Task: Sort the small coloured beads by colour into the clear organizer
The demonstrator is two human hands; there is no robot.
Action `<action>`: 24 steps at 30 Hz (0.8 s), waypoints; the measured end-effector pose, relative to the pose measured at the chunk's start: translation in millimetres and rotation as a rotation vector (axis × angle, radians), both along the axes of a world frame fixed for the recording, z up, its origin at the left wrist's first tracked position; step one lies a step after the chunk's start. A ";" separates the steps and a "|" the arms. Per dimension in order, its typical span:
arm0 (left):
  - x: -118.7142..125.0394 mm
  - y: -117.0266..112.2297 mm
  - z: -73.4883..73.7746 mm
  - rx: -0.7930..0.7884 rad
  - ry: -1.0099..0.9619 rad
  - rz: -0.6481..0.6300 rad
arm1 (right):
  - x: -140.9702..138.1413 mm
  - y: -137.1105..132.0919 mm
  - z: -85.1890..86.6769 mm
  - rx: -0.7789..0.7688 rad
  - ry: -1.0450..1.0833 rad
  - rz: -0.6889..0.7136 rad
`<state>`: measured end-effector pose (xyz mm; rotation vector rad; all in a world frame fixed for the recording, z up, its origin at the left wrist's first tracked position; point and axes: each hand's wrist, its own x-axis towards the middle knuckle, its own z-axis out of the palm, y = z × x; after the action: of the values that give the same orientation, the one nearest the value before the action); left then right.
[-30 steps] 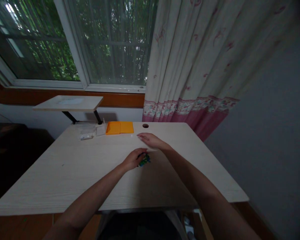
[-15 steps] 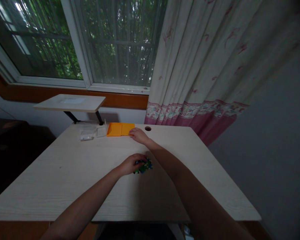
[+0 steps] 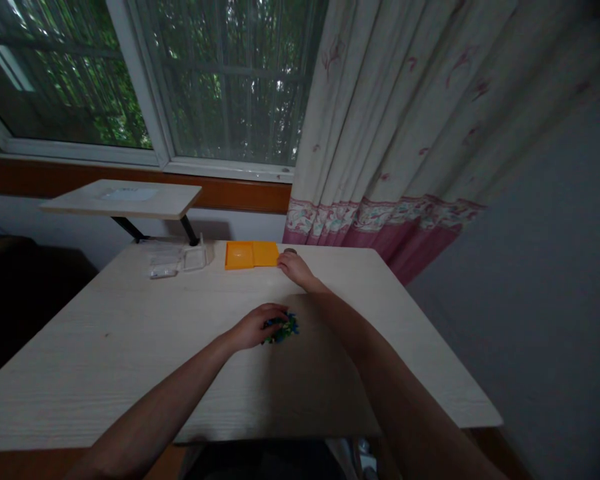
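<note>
My left hand (image 3: 254, 327) curls its thumb and fingers around the near side of a small heap of green, blue and yellowish pieces (image 3: 289, 325) on the table. The pieces are too small to make out singly, and some lie hidden under the fingers. Farther back, my right hand (image 3: 296, 268) has its fingers closed at the right edge of a yellow plastic case (image 3: 240, 255). That case lies opened out flat in two halves. Its left half looks like a shallow tray.
Clear plastic boxes (image 3: 195, 259) stand left of the case, by the foot of a small raised shelf (image 3: 130, 200). The pale wooden table (image 3: 170, 373) has a round cable hole (image 3: 291, 251) behind my right hand. A curtain (image 3: 360, 160) hangs beyond the back edge.
My right hand and the yellow case have shifted right together, widening the gap to the clear boxes. My left hand stays at the heap. The view has turned slightly right.
</note>
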<state>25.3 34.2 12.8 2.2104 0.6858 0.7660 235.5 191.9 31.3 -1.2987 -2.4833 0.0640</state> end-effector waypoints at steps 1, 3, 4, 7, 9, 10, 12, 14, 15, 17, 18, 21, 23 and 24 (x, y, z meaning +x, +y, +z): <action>-0.2 0.0 -0.5 0.008 0.000 -0.004 | 8.4 -3.9 0.2 -0.001 0.003 -0.007; -0.6 0.2 -2.0 0.020 -0.003 -0.009 | 27.6 -12.8 -0.1 -0.001 0.010 -0.019; -0.7 0.4 -2.9 0.026 -0.005 -0.011 | 38.3 -17.4 -0.8 0.002 0.013 -0.026; -0.5 1.4 -5.3 0.040 0.001 -0.010 | 72.4 -30.4 -4.1 0.008 0.021 -0.079; 0.2 2.0 -5.6 0.042 0.010 -0.002 | 92.3 -38.0 -5.8 0.011 0.018 -0.164; 0.7 2.2 -5.3 0.041 0.014 0.004 | 99.3 -41.7 -5.9 0.021 0.014 -0.214; 1.8 2.1 -4.1 0.035 0.013 0.017 | 103.8 -48.9 -4.8 0.075 0.016 -0.306; 3.1 1.4 -3.0 0.029 0.002 0.031 | 92.7 -55.8 -3.0 0.144 0.033 -0.334; 3.7 0.8 -2.8 0.030 -0.001 0.040 | 81.7 -58.8 -2.3 0.165 0.042 -0.306; 4.9 -0.8 -3.2 0.044 0.006 0.062 | 52.4 -63.5 -2.5 0.146 0.039 -0.191; 5.4 -1.8 -3.7 0.058 0.015 0.069 | 36.5 -65.2 -3.5 0.127 0.030 -0.145; 6.6 -4.7 -5.9 0.129 0.039 0.059 | -1.8 -68.3 -8.7 0.090 0.011 -0.155; 6.9 -6.1 -7.3 0.178 0.046 0.046 | -12.4 -69.3 -12.2 0.071 0.008 -0.196; 6.9 -6.6 -7.7 0.195 0.052 0.042 | -12.8 -69.8 -13.5 0.056 0.009 -0.202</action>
<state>32.2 27.6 5.1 2.4064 0.7109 0.8300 222.7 122.1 17.8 -1.5138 -2.3155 -0.0482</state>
